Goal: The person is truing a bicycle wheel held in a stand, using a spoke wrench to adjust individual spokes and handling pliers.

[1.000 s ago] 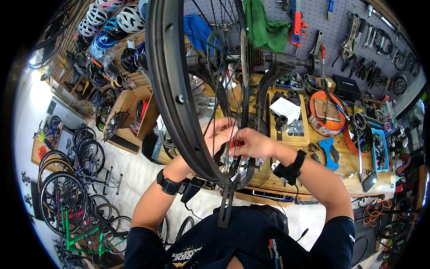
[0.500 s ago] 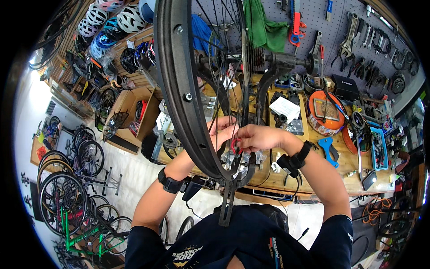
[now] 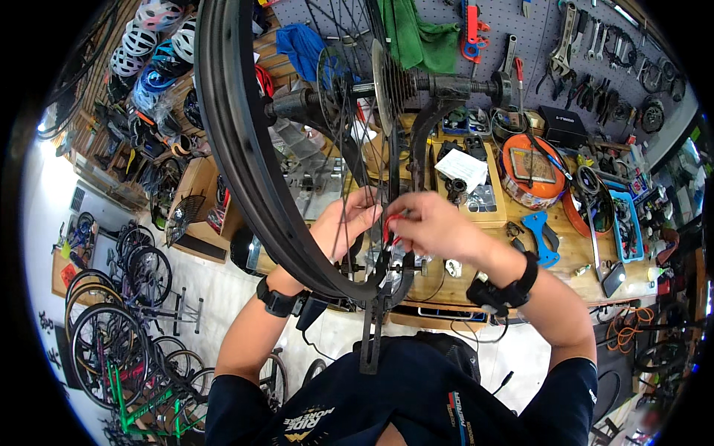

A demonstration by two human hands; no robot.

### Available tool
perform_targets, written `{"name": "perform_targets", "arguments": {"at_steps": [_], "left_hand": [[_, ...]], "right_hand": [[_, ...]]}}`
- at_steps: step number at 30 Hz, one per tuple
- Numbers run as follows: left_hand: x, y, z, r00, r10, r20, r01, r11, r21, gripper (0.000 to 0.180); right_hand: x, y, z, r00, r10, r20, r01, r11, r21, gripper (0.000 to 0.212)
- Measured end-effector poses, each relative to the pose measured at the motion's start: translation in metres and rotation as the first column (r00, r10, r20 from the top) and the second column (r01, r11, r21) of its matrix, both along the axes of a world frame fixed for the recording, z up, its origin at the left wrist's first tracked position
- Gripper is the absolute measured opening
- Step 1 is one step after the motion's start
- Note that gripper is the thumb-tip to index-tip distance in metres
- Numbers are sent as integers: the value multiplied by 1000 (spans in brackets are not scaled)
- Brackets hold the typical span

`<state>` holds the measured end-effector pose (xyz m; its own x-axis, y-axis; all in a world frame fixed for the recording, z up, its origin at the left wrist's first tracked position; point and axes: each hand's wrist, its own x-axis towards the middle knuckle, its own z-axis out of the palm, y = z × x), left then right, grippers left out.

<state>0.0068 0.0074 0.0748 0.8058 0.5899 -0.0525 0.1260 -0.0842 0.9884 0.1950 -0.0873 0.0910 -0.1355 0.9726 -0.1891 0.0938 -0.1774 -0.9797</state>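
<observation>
With right hand, clamping fingers on red tool low beside wheel, over near edge of counter; exposing more red than before, suggesting active adjusting. Holding left hand adjacent; not confirming finger closure.

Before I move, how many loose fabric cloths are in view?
2: a crumpled bright blue cloth just right of the black wheel rim, and a draped green cloth before the grey perforated wall panel. Others may be hidden.
</observation>
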Motion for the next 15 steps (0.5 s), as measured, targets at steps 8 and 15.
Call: {"name": "perform_targets", "arguments": {"at_steps": [8,15], "left_hand": [[3,14,-19,999,-5,-36,8,997,71,48],[2,12,-24,1000,21,-10,-21,999,47,50]], "right_hand": [[-19,-6,-21,995,-77,-65,72,995,-68,24],[-25,-3,-21,999,-29,-46,26,998,-66,26]]}}
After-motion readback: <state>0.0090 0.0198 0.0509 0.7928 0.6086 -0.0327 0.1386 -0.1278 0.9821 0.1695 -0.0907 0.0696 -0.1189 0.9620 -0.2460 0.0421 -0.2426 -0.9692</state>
